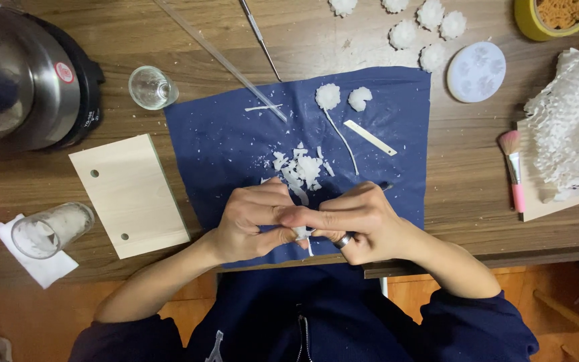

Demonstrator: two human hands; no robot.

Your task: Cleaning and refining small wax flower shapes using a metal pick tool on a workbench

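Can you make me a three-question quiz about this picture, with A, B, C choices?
1. Where is the pink brush? A on the blue cloth B right of the cloth, on the table C in the glass
2. What colour is the cloth? A blue B red C yellow
3. What are the hands doing? A lying flat B waving C pinching a small white piece together

Answers: B, it lies on bare wood beside the cloth; A, the cloth is dark blue; C, the left hand and right hand meet around the white piece.

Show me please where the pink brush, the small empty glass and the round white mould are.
pink brush [514, 171]: head view, on its ferrule and handle.
small empty glass [151, 87]: head view, on its open mouth.
round white mould [476, 72]: head view, on its top face.
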